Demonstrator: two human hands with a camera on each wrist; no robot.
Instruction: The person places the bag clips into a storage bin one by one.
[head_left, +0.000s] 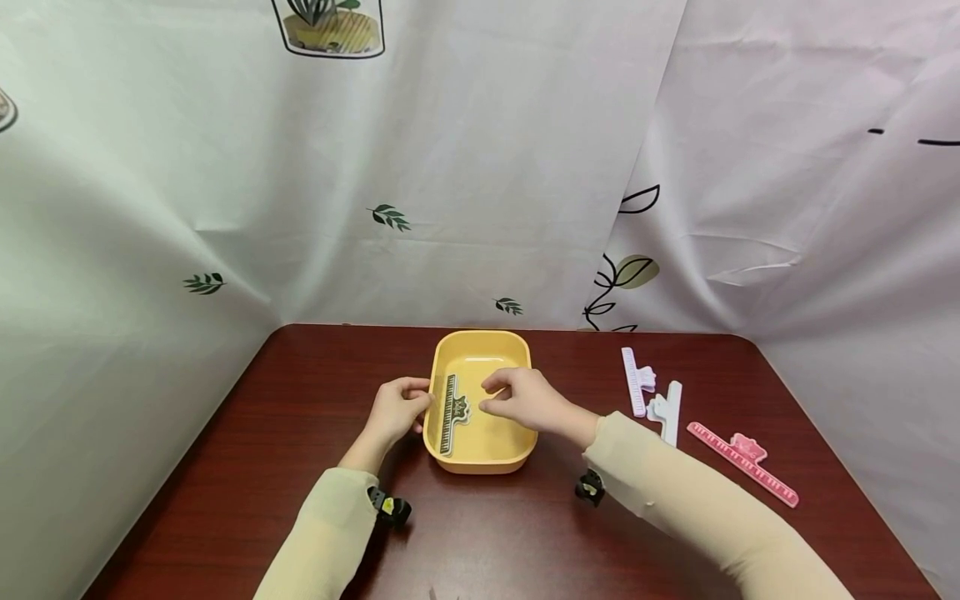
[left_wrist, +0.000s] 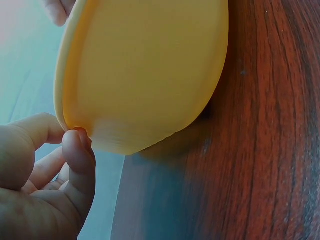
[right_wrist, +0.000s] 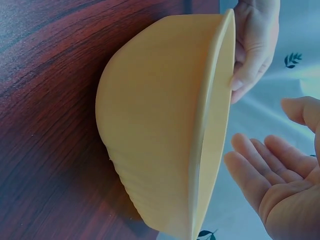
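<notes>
A yellow plastic basin stands on the dark red table. My left hand pinches its left rim between thumb and fingers, as the left wrist view also shows. Inside, along the left side, lies a black-and-white ruler-shaped clip with a piano-key pattern. Over the right half of the basin hovers my right hand. Its fingers are parted and loosely bent, and nothing is between them in the right wrist view. From that view the basin's outer wall hides the clip.
On the table's right side lie a lilac clip, a white clip partly covered by my right sleeve, and a pink clip. Behind the table's back edge hangs a pale curtain with printed leaves.
</notes>
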